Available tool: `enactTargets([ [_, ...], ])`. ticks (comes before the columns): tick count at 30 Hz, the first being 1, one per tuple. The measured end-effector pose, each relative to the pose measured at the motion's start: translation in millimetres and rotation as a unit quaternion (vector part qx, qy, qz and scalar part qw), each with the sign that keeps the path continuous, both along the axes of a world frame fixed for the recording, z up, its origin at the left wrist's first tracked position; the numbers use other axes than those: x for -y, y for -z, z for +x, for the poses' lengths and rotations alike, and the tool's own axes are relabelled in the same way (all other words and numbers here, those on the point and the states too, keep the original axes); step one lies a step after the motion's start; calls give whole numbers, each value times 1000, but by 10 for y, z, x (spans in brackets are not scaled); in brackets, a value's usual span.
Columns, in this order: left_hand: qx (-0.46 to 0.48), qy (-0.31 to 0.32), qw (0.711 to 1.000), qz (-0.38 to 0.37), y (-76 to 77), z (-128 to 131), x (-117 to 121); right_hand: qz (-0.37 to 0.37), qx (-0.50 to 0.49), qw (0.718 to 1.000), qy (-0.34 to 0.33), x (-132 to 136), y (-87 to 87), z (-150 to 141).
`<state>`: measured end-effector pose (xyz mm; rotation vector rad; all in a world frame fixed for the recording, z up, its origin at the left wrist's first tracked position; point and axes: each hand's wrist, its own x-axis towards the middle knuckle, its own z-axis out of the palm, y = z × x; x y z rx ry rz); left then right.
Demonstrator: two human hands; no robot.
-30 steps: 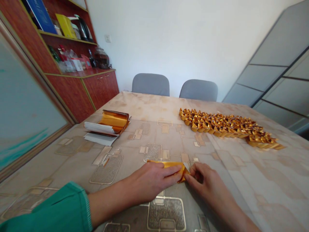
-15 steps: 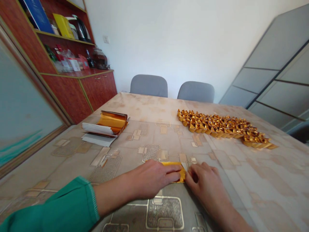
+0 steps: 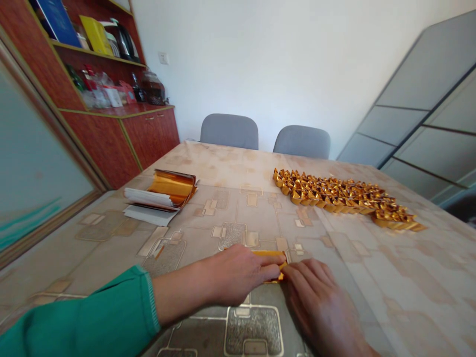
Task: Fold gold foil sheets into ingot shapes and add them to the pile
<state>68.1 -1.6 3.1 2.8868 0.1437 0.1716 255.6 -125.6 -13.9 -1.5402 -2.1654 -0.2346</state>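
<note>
left hand [image 3: 232, 275] pressing gold foil strip [image 3: 269, 253] | right hand [image 3: 316, 302] moved onto its end, grip unclear

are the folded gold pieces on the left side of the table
No, the folded gold pieces lie on the right side of the table, opposite the stack of foil sheets.

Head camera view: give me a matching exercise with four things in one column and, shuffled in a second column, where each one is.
Things:
1. strip of gold foil
2. rows of folded gold ingots
3. stack of gold and white sheets
4. glass jar

Places:
A. on top of the red wooden cabinet
B. between the left hand and right hand
C. right side of the patterned table
D. left side of the table

Pairs: 1-B, 2-C, 3-D, 4-A
</note>
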Motion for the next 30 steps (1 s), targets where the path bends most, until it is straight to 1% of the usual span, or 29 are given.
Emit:
enactTargets([
  [5, 17, 3, 1000, -14, 27, -18, 5, 1, 66, 998, 15, 57, 81, 90],
  [7, 17, 5, 1000, -16, 46, -20, 1, -6, 99, 995, 21, 50, 87, 123],
  [9, 15, 3, 1000, -18, 62, -23, -5, -29, 121, 992, 16, 15, 64, 134],
  [12, 5, -13, 1000, -14, 63, -41, -11, -60, 145, 988, -11, -77, -2, 132],
  [15, -5, -43, 999, -9, 37, -69, 1, -58, 165, 984, -43, -167, -61, 148],
  [18, 5, -56, 998, -17, 18, -85, 21, -40, 182, 980, -71, -219, -101, 185],
  [21, 11, -60, 998, -25, 18, -88, 39, -33, 178, 977, -116, -241, -137, 219],
  [23, 4, -74, 997, -28, 19, -93, 55, -43, 158, 978, -126, -246, -155, 232],
  [27, 0, -144, 988, -55, 19, -118, 112, -36, 114, 987, -106, -236, -144, 242],
  [30, 13, -171, 983, -63, 31, -127, 160, -42, 102, 991, -82, -218, -112, 237],
])
